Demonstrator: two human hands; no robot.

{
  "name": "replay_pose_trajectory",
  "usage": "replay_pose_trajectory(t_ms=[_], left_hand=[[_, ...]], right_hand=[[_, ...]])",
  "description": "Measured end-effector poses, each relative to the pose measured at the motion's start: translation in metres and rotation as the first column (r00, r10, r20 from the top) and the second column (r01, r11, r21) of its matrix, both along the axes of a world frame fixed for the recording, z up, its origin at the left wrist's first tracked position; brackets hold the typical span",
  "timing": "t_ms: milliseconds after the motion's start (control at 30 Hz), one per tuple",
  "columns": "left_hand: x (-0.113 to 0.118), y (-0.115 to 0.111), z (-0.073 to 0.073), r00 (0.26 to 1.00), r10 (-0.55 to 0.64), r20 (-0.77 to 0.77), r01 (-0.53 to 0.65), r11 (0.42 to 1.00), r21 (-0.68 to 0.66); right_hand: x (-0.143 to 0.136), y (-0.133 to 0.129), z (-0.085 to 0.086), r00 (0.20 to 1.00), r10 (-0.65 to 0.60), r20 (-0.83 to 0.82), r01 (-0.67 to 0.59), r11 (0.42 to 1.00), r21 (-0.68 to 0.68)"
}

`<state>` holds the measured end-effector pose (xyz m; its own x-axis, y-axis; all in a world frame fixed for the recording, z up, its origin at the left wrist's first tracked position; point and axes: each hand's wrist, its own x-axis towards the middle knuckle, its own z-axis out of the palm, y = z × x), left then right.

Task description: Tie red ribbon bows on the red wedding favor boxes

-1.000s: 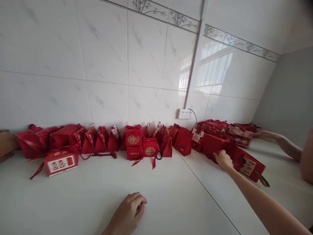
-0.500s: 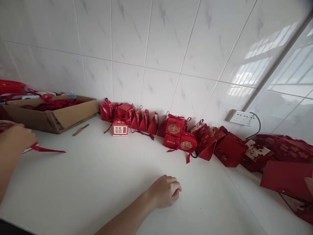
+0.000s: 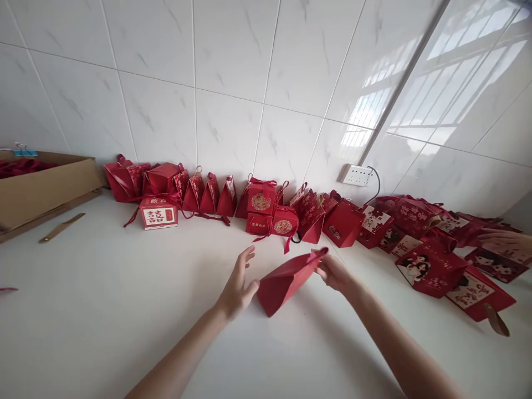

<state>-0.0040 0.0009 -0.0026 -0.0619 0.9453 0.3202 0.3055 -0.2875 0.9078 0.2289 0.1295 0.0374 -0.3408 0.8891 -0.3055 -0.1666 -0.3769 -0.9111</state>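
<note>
A flat red paper box (image 3: 286, 280) hangs just above the white counter (image 3: 124, 310), held between both my hands. My right hand (image 3: 334, 272) grips its upper right end. My left hand (image 3: 238, 286) touches its lower left end with the thumb while the fingers are spread. Behind it, a row of folded red gift boxes (image 3: 266, 205) with ribbons lines the tiled wall. A red and white box (image 3: 158, 212) stands in front of the row at the left.
A cardboard box (image 3: 37, 188) with red ribbons sits at the far left, a gold strip (image 3: 61, 227) beside it. Flat red printed boxes (image 3: 432, 266) lie at the right, where another person's hand (image 3: 505, 239) rests. A wall socket (image 3: 355, 175) is above the row.
My right hand has brought a flat red box from the pile at the right to the middle. My left hand has opened and met it. The view has swung back toward the right.
</note>
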Motion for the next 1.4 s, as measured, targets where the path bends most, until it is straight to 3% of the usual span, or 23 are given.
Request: replay_pose_trajectory(t_ms=[133, 300, 367, 467, 567, 633, 700, 733, 833, 900, 967, 1000, 1067, 1100, 1167, 1267, 1333, 1400], left_hand=[[0.000, -0.003, 0.006, 0.995, -0.053, 0.086, 0.053, 0.999, -0.001], [0.011, -0.009, 0.012, 0.991, -0.114, 0.069, 0.114, 0.993, 0.003], [0.019, -0.012, 0.010, 0.993, -0.122, -0.005, 0.122, 0.992, -0.025], [0.027, -0.014, 0.005, 0.974, -0.110, -0.198, 0.120, 0.992, 0.039], [0.028, -0.016, 0.004, 0.923, -0.083, -0.376, 0.161, 0.971, 0.180], [0.025, -0.016, 0.008, 0.889, -0.087, -0.449, 0.238, 0.926, 0.292], [0.023, -0.017, 0.012, 0.880, -0.019, -0.474, 0.245, 0.873, 0.421], [0.022, -0.017, 0.015, 0.893, 0.060, -0.446, 0.190, 0.849, 0.493], [0.022, -0.019, 0.020, 0.927, 0.306, -0.216, -0.126, 0.797, 0.590], [0.024, -0.020, 0.022, 0.956, 0.266, -0.121, -0.185, 0.871, 0.454], [0.027, -0.022, 0.024, 0.990, 0.092, -0.103, -0.062, 0.962, 0.264], [0.029, -0.023, 0.025, 0.995, 0.013, -0.101, 0.008, 0.979, 0.205], [0.032, -0.024, 0.027, 0.993, -0.056, -0.108, 0.077, 0.976, 0.203], [0.033, -0.024, 0.028, 0.991, -0.055, -0.118, 0.081, 0.971, 0.227], [0.036, -0.024, 0.028, 0.990, -0.046, -0.131, 0.079, 0.962, 0.263], [0.038, -0.023, 0.027, 0.990, -0.035, -0.139, 0.076, 0.951, 0.301], [0.039, -0.022, 0.026, 0.988, -0.019, -0.152, 0.069, 0.942, 0.330], [0.040, -0.022, 0.025, 0.986, -0.008, -0.164, 0.064, 0.938, 0.341]], right_hand=[[-0.026, -0.019, -0.029, 0.998, 0.003, -0.062, 0.005, 0.993, 0.121], [-0.027, -0.046, -0.030, 0.978, 0.197, -0.070, -0.167, 0.939, 0.300], [-0.024, -0.053, -0.026, 0.954, 0.300, -0.008, -0.269, 0.868, 0.416], [-0.019, -0.064, -0.021, 0.909, 0.396, 0.128, -0.393, 0.715, 0.578], [-0.018, -0.071, -0.018, 0.900, 0.335, 0.279, -0.432, 0.597, 0.676], [-0.017, -0.071, -0.016, 0.898, 0.302, 0.319, -0.438, 0.558, 0.704], [-0.014, -0.067, -0.015, 0.895, 0.348, 0.277, -0.436, 0.558, 0.706], [-0.011, -0.065, -0.014, 0.892, 0.388, 0.233, -0.431, 0.573, 0.697], [-0.005, -0.061, -0.012, 0.869, 0.481, 0.114, -0.433, 0.630, 0.645], [-0.003, -0.063, -0.009, 0.842, 0.528, 0.108, -0.473, 0.628, 0.618], [-0.002, -0.066, -0.005, 0.816, 0.556, 0.156, -0.524, 0.598, 0.607], [-0.002, -0.067, -0.003, 0.824, 0.534, 0.188, -0.518, 0.579, 0.629], [-0.003, -0.071, 0.004, 0.894, 0.372, 0.248, -0.420, 0.506, 0.754], [-0.003, -0.074, 0.009, 0.937, 0.246, 0.247, -0.335, 0.437, 0.835], [-0.004, -0.079, 0.019, 0.982, -0.004, 0.187, -0.180, 0.244, 0.953], [-0.007, -0.090, 0.036, 0.961, -0.214, 0.177, -0.177, 0.020, 0.984], [-0.011, -0.096, 0.045, 0.917, -0.312, 0.247, -0.275, -0.047, 0.960], [-0.014, -0.100, 0.050, 0.888, -0.336, 0.313, -0.340, -0.021, 0.940]])
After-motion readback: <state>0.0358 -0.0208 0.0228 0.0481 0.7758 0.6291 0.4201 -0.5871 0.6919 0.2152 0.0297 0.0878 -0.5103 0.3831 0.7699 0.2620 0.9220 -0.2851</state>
